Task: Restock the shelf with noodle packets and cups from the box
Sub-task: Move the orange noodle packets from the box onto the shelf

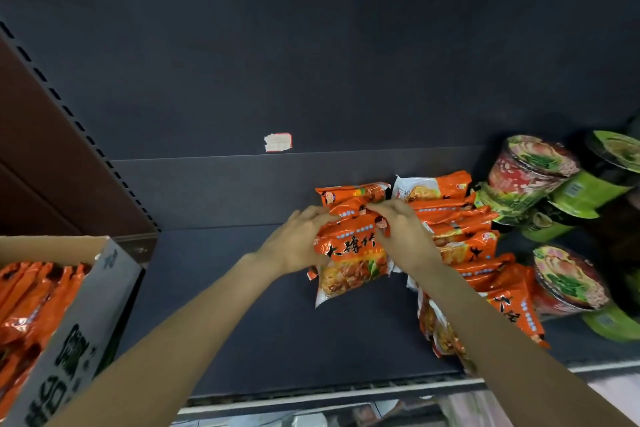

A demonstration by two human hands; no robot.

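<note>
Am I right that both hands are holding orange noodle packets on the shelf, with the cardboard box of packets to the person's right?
Not quite: the head view shows the cardboard box on the person's left. Both hands, left and right, do hold orange noodle packets on the shelf.

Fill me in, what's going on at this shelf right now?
A person is restocking noodles. Both hands, left hand and right hand, hold a small stack of orange packets on the dark shelf, setting it left of a row of packets already there. Noodle cups stand stacked at the far right. The box at the left has more orange packets in it.
</note>
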